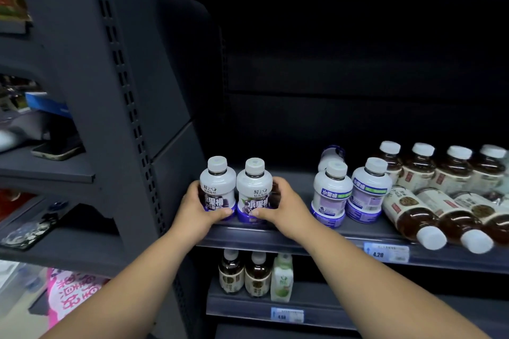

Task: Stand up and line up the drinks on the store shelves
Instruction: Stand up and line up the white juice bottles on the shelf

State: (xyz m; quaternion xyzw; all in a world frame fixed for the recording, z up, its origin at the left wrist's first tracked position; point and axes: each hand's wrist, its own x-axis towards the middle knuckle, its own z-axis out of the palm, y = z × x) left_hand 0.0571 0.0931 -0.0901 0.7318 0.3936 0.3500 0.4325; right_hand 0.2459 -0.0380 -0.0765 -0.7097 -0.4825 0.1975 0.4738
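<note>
Purple drinks (254,187) upright at shelf (275,239) left end; my left hand (197,210) and right hand (283,206), grips wrapped round one each; brown bottles (413,215) lie toppled; I judge half left.

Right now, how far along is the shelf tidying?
Partway. Done: standing brown bottles line the back right. In hand: left hand and right hand grip two upright purple-label bottles at the shelf's left end. Left: fallen brown bottles at front right.
</note>
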